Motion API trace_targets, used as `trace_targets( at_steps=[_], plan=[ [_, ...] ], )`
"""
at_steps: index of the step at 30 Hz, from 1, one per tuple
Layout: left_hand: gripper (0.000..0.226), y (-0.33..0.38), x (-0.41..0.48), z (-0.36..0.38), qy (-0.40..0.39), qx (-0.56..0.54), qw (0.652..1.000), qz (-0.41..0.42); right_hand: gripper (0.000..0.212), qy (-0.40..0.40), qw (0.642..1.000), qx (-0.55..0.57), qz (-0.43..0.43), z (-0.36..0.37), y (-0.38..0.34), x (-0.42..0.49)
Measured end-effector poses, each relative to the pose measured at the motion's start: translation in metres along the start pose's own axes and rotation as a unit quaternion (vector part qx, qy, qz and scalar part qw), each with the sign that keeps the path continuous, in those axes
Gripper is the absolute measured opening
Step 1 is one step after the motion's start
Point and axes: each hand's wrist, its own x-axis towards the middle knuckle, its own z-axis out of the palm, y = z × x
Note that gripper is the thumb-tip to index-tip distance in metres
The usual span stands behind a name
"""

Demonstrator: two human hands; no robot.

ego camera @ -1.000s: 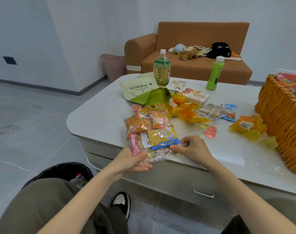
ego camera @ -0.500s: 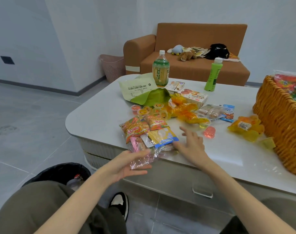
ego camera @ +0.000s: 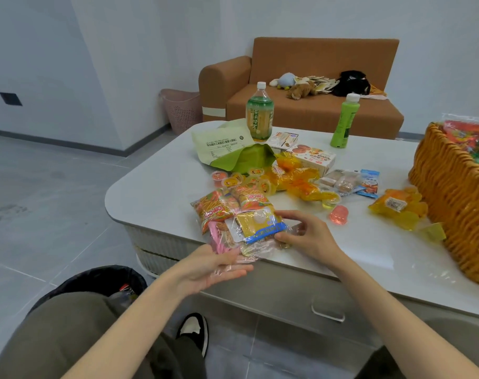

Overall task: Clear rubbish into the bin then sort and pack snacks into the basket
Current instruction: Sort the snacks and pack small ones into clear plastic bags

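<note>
Head view: a seated person faces a white table (ego camera: 156, 192) strewn with snacks.
Bin (ego camera: 96, 280): black-lined, on the floor by the left knee, below the table edge; some rubbish shows inside.
Left hand (ego camera: 213, 269): palm up, fingers straight, under the loose film that overhangs the table edge. A second ago it gripped that end; now it only supports it.
Bag (ego camera: 241, 222): clear, on the near table edge, holding orange stick packets, a yellow-and-blue packet and a pink one.
Right hand (ego camera: 306, 239): thumb and forefinger close round the right end of the bag at the yellow packet. Half a second ago it lay spread off the bag; it has come back for a fresh hold.
Meaning: this looks like a regrip ahead of lifting the bag to the basket, not binning it.
Jelly (ego camera: 339, 214): one pink cup loose, just right of the hand.
Basket (ego camera: 451, 192): wicker, far right, well apart from the bag, already part filled with bright packets.
Writing: the orange packets read roughly "OHOKO". The green pouch (ego camera: 232, 151), tea bottle (ego camera: 260, 113) and box (ego camera: 314, 157) carry Chinese print too small to read.
</note>
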Motion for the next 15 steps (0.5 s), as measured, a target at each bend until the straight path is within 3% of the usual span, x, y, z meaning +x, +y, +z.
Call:
trace_targets(
  at_steps=[5, 8, 10, 12, 15],
  plan=[
    [0.033, 0.006, -0.01, -0.01, -0.09, -0.023, 0.995, -0.031, 0.032, -0.01, 0.995, 0.091, 0.038, -0.018, 0.01, -0.003],
    [0.037, 0.009, -0.013, -0.013, -0.093, -0.014, 0.995, -0.017, 0.029, 0.009, 0.998, 0.054, 0.042, -0.02, 0.014, -0.005],
    [0.04, 0.014, -0.016, -0.015, -0.092, -0.005, 0.996, -0.008, 0.043, 0.058, 0.998, -0.04, -0.005, -0.017, 0.012, -0.009],
    [0.038, 0.02, -0.02, -0.013, -0.101, 0.001, 0.995, 0.0, 0.054, 0.091, 0.981, -0.134, -0.106, -0.01, 0.003, -0.017],
    [0.013, 0.026, -0.027, -0.005, -0.114, -0.008, 0.993, 0.014, 0.065, 0.017, 0.949, -0.214, -0.23, -0.001, -0.022, -0.03]
  ],
)
